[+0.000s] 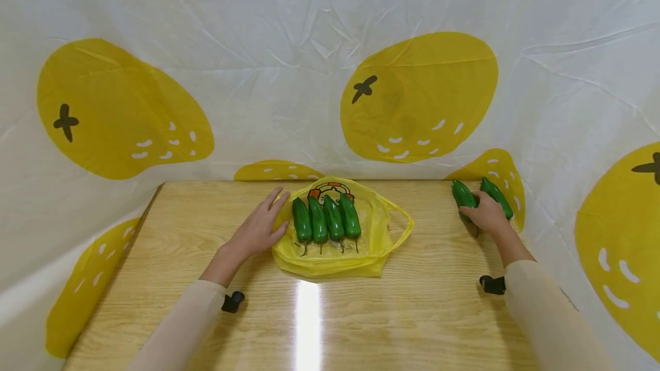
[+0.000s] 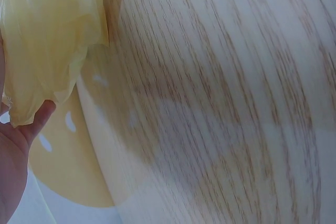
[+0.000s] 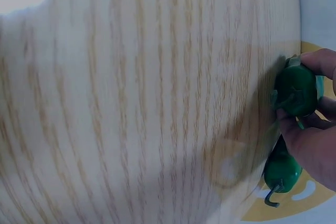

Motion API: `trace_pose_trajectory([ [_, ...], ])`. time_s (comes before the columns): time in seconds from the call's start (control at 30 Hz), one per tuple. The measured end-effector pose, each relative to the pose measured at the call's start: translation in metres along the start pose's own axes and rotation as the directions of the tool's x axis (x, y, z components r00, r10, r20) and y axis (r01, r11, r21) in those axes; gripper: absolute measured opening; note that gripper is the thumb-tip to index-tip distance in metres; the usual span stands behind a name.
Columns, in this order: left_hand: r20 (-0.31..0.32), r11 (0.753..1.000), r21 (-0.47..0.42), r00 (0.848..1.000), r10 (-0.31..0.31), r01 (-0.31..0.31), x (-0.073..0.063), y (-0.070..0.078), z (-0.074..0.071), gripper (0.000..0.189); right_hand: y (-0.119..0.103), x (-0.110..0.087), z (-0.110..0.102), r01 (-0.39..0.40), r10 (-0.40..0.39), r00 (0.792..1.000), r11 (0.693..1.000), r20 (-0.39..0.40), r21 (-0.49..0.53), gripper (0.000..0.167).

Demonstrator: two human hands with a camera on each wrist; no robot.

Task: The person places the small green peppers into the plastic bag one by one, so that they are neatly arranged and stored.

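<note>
Person's R hand point(image 1: 487, 210) had a green pepper point(image 1: 463, 192) pinched btwn thumb & fingers, gap no wider than the pepper itself, out near the far R corner of the tbl point(image 1: 412, 314). Couldn't tell if that one touched the wood. Another pepper point(image 1: 497, 198) lay just to its R, by the tbl's edge, w/ its curled stem visible in the right wrist view.

L hand point(image 1: 258, 228) was over at the L side of the yellow bag point(image 1: 330, 268), fingers spread & fairly straight, touching the plastic w/o any curl round it that I could see. Bag was flat, approx mid-tbl, handle loop out to the R. On top of it: 4 peppers point(image 1: 318, 222) in a neat row, side by side, stems pointing twd the person.

Both sleeves were pale, w/ a small black wrist cam point(image 1: 492, 285) by each. White cloth point(image 1: 268, 90) w/ big yellow fruit prints hung behind & around; a bright glare strip crossed the near tbl.
</note>
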State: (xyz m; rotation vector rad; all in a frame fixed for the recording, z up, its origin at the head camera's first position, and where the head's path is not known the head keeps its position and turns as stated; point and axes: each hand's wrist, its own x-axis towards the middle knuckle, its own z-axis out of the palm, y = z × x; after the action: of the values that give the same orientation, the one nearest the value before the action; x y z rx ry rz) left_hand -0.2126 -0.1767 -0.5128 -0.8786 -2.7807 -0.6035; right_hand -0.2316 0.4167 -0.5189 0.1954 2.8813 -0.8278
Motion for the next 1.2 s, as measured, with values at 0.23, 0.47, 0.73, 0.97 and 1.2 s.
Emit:
trace_pose_trajectory([
  [0.23,0.006,1.000,-0.001,1.000,-0.011,0.011,-0.001,0.000,0.000,0.077,0.000,-0.008,0.001,-0.010,0.011,1.000,0.997,-0.019,0.077,0.082],
  [0.47,0.010,1.000,-0.003,1.000,-0.010,0.010,0.000,0.003,0.000,0.077,-0.002,-0.018,0.000,-0.018,0.021,1.000,0.992,-0.021,0.124,0.082],
  [0.73,0.005,1.000,-0.007,1.000,-0.008,0.008,0.002,0.004,-0.003,0.076,-0.011,-0.026,-0.005,-0.008,0.010,1.000,0.984,-0.010,0.179,0.084],
  [0.97,0.003,1.000,-0.005,1.000,0.002,-0.002,0.004,0.001,-0.002,0.076,-0.026,-0.034,-0.009,0.009,-0.009,1.000,0.972,0.001,0.234,0.085],
  [1.2,0.011,1.000,-0.009,1.000,-0.007,0.007,0.002,0.001,-0.002,0.077,-0.053,-0.047,-0.007,0.083,-0.090,0.996,0.952,0.009,0.296,0.084],
])
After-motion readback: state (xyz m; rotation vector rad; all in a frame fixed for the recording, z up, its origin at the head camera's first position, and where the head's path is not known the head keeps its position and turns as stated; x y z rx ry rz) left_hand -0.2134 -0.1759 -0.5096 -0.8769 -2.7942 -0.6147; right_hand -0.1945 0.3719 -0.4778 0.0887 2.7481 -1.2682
